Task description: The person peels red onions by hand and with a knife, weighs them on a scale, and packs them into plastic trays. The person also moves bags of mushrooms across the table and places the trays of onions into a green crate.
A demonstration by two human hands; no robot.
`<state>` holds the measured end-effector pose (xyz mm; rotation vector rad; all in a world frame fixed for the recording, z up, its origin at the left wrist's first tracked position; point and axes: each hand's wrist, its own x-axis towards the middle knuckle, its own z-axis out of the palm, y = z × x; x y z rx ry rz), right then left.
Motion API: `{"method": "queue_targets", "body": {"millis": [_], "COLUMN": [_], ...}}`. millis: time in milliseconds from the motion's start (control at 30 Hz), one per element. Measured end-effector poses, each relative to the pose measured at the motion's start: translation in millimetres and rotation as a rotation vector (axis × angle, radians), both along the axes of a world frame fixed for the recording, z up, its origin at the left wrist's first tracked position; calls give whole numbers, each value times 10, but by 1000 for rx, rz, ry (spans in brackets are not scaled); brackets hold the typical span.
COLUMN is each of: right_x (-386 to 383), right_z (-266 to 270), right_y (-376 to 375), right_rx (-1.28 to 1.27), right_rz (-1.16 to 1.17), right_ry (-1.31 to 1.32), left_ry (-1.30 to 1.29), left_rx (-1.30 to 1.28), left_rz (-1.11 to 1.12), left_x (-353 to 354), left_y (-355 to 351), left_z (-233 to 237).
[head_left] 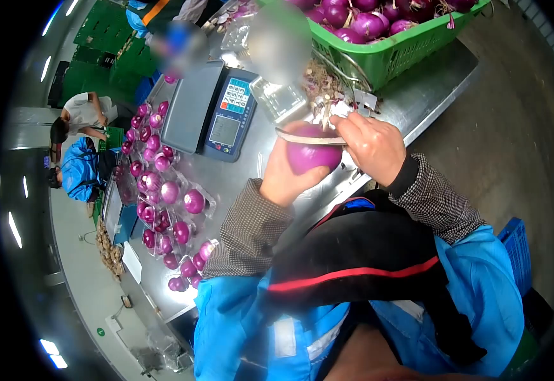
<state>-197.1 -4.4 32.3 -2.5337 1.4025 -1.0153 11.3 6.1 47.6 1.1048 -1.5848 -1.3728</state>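
Observation:
My left hand [282, 174] is wrapped round a large peeled red onion [315, 157], held over the near edge of the metal table. My right hand [373, 145] is closed on a knife [309, 138], whose narrow, slightly curved blade lies across the top of the onion. The knife's handle is hidden in my fingers. Just beyond my hands are loose onion skins [323, 105] and a clear plastic tray [279, 100].
A green crate [394, 60] full of red onions stands at the table's far right. Left of my hands sits a digital scale [210, 114]. Several peeled onions in clear trays [169, 192] cover the table's left side. Co-workers [81, 166] stand farther left.

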Motion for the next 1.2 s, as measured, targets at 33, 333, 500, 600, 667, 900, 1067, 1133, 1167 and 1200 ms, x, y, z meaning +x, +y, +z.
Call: {"method": "queue_targets", "body": {"millis": [33, 333, 500, 600, 667, 900, 1067, 1133, 1167, 1200], "right_x": [-21, -115, -175, -227, -214, 3, -288, -264, -247, -237], "right_z": [-69, -134, -6, -161, -240, -153, -451, -596, -648, -659], "right_y": [-7, 142, 50, -81, -90, 241, -78, -100, -104, -114], "right_rx": [-7, 214, 527, 485, 481, 574, 727, 728, 776, 823], "right_rz": [-3, -32, 60, 147, 185, 359, 76, 128, 127, 129], "right_ry": [-18, -397, -527, -456, -474, -582, -625, -715, -796, -875], "left_ry": [28, -424, -611, -613, -649, -688, 163, 302, 290, 128], "left_rx": [11, -393, -642, -764, -722, -533, 517, 750, 761, 746], "left_rz": [7, 112, 6, -47, -55, 99, 63, -95, -128, -89], "left_x": [-5, -20, -196, -233, -209, -240, -94, -66, -49, -183], "left_y": [28, -107, -154, -207, -239, -367, -424, -415, -380, -409], "left_z": [15, -55, 36, 17, -72, -318, -435, -436, -527, -421]}}
